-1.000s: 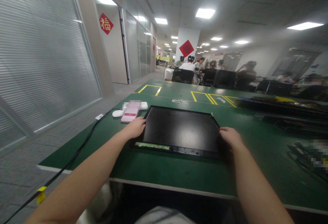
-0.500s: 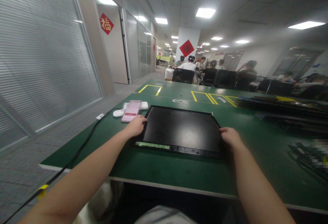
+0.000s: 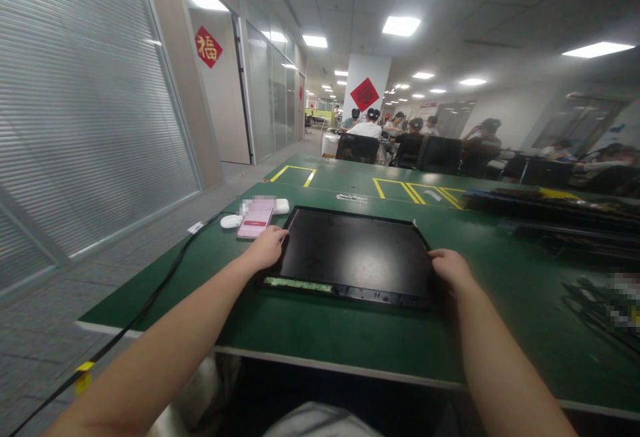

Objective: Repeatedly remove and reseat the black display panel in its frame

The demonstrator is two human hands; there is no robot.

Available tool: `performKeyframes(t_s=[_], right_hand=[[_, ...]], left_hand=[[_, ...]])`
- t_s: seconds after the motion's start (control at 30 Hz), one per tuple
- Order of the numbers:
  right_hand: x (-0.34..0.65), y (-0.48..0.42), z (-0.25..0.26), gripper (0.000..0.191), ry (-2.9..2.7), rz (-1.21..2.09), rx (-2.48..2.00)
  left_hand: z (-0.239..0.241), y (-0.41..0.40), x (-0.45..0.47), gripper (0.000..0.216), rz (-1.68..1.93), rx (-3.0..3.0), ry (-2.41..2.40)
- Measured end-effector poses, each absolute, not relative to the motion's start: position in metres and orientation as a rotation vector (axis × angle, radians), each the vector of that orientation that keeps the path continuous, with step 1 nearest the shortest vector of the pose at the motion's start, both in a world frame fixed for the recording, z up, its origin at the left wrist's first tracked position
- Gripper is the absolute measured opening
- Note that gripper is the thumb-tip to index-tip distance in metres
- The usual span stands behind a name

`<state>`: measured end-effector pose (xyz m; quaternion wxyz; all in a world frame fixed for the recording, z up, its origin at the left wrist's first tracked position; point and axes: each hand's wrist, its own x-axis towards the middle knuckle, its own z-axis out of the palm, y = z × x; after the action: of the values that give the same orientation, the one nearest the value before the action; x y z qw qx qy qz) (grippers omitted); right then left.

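A black flat display panel (image 3: 353, 251) lies face up on the green table (image 3: 320, 330), with a strip of green circuit board along its near left edge. My left hand (image 3: 266, 246) grips the panel's left edge, fingers curled over it. My right hand (image 3: 450, 267) is closed on the panel's right edge.
A pink phone (image 3: 255, 221) and a white charger (image 3: 230, 221) lie just left of the panel, with a black cable (image 3: 150, 300) running off the table's left side. Dark stacked panels (image 3: 550, 207) fill the right. Several seated people (image 3: 370, 129) work at the far end.
My left hand has slid a little farther along the panel's left edge, away from me. The panel and my right hand have barely moved.
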<state>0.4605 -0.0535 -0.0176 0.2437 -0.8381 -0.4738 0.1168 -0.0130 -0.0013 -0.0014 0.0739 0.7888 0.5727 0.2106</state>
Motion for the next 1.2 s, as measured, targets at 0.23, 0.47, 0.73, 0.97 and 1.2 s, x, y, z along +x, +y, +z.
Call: performKeyframes(t_s=[0.23,0.47,0.73,0.97,1.2], right_hand=[[0.460,-0.053,-0.017,0.041,-1.295,0.323,-2.281],[0.454,-0.055,-0.014,0.039,-1.323,0.295,-2.317],[0.452,-0.055,-0.016,0.038,-1.333,0.247,-2.323],[0.453,-0.055,-0.018,0.037,-1.349,0.226,-2.315],[0.452,-0.055,-0.017,0.039,-1.360,0.254,-2.347]], left_hand=[[0.003,-0.006,-0.010,0.056,0.584,2.336,1.713],[0.006,-0.009,-0.012,0.056,0.650,2.179,1.717],[0.020,-0.012,-0.012,0.049,1.021,1.665,1.497],[0.030,-0.012,-0.007,0.050,1.152,1.167,1.368],[0.022,-0.007,-0.007,0.061,1.083,0.890,1.207]])
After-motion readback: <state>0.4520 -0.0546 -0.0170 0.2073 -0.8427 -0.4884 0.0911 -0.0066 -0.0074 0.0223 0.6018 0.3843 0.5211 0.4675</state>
